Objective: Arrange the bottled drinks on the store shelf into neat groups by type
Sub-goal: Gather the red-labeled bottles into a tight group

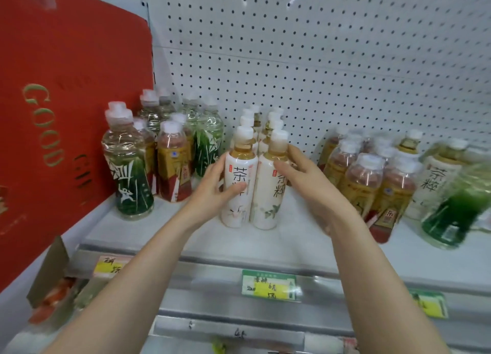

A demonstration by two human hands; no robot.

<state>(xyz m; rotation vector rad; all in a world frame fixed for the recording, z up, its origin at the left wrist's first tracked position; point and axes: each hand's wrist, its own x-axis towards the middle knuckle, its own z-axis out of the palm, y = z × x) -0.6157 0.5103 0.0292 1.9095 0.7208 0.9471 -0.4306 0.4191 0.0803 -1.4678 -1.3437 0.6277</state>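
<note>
— What is held by the left hand?
— The left white tea bottle is gripped, thumb on its label; the right white tea bottle is clasped by the right hand.
— Where are they stood?
— Upright on the shelf, touching, between both hands.

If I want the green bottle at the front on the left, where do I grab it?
I'd grab the green bottle round its waist, where it narrows under the bulging clear shoulder, coming from the front. It stands upright near the shelf edge; the red board is on its left and other bottles stand behind it.
</note>
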